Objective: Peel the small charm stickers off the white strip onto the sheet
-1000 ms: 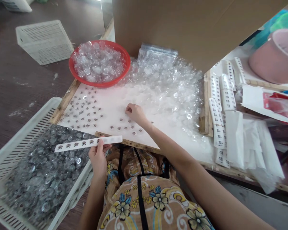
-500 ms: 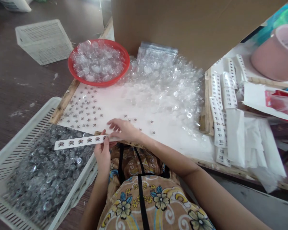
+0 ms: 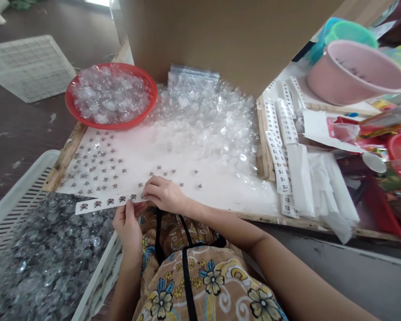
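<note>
A white strip of stickers (image 3: 103,203) with small printed animal-like pictures stretches leftward over the table's front edge. My left hand (image 3: 128,225) pinches it from below, thumb on top. At the strip's right end is my right hand (image 3: 165,194), its bent fingers closed together on the strip; the fingertips are partly hidden. Small loose pictures (image 3: 103,170) of the same kind lie scattered on the white tabletop (image 3: 137,151), most of them to the left of my hands. Clear plastic round pieces (image 3: 214,129) are spread behind my hands.
A red basin (image 3: 143,117) heaped with clear pieces stands at the back left. Below left is a white basket (image 3: 47,167) full of clear pieces. Cardboard (image 3: 220,40) rises behind. More sticker strips (image 3: 277,160) and a pink tub (image 3: 337,84) are on the right.
The view has swung to the right, so the table appears further left. My right hand's fingers, spread before, are now closed at the strip's end. My left hand still pinches the strip.
</note>
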The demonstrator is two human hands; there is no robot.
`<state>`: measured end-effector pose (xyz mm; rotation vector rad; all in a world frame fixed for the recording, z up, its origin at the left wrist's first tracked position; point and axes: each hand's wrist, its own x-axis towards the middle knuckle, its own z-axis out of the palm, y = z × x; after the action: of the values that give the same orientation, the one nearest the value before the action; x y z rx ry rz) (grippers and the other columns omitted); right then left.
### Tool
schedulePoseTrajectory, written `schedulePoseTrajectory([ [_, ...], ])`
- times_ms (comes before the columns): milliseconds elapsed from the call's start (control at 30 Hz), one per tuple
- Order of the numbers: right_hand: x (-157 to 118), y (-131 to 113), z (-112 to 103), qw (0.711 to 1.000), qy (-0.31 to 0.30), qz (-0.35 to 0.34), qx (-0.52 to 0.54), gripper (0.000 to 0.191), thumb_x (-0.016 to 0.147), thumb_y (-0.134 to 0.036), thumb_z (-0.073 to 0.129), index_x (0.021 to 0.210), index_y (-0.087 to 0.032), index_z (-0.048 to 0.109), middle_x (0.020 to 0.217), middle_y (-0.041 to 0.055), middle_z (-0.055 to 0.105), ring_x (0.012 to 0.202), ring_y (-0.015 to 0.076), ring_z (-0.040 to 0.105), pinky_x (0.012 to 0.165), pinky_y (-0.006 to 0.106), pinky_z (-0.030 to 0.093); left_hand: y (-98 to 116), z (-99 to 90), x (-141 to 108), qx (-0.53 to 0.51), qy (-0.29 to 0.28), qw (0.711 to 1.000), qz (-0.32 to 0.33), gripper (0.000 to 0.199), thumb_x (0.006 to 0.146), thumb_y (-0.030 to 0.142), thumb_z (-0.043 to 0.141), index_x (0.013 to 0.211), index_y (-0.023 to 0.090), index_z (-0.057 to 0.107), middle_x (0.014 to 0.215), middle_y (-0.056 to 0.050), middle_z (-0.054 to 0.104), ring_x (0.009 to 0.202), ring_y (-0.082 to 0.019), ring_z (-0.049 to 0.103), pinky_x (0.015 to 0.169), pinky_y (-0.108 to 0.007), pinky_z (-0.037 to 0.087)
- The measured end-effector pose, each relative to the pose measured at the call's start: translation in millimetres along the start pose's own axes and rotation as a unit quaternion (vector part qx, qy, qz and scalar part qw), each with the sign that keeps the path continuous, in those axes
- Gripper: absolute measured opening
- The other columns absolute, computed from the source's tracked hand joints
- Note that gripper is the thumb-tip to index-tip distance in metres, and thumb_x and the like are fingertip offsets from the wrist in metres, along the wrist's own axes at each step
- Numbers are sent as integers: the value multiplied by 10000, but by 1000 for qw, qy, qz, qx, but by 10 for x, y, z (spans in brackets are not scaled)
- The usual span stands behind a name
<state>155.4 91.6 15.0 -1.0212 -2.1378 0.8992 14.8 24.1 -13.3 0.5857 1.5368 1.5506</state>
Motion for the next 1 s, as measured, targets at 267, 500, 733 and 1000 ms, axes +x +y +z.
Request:
schedulePoseTrajectory([
  [267, -45, 647, -791, 949, 161, 259, 76, 133, 839, -306, 608, 784, -188, 582, 704, 6, 601, 632, 120, 521, 598, 244, 420, 24, -109, 10, -19, 1, 1000, -11, 228, 784, 371, 730, 759, 160, 645, 654, -16, 711, 589, -164, 688, 670, -310, 597],
  [500, -201, 897, -910, 946, 108, 306, -3, 56, 788, -228, 583, 748, -192, 598, 758, 17, 653, 670, 127, 557, 634, 246, 417, 15, -87, 0, -22, -22, 999, -12, 240, 782, 376, 733, 741, 152, 657, 655, -19, 708, 596, -162, 692, 653, -300, 600],
  [733, -154, 837, -714, 943, 65, 299, -127, 91, 830, -146, 579, 832, -187, 661, 863, 48, 665, 711, 140, 572, 641, 239, 380, -12, -84, -14, -20, -26, 999, -20, 239, 773, 382, 738, 764, 157, 660, 664, -17, 715, 597, -157, 691, 654, -295, 596],
  [1000, -230, 733, -623, 941, 45, 287, -173, 244, 894, -113, 541, 1085, -213, 657, 977, 72, 696, 824, 194, 625, 688, 266, 390, -18, -26, -67, 17, -43, 999, -28, 269, 810, 422, 695, 771, 157, 664, 680, -29, 703, 619, -170, 688, 673, -316, 592],
])
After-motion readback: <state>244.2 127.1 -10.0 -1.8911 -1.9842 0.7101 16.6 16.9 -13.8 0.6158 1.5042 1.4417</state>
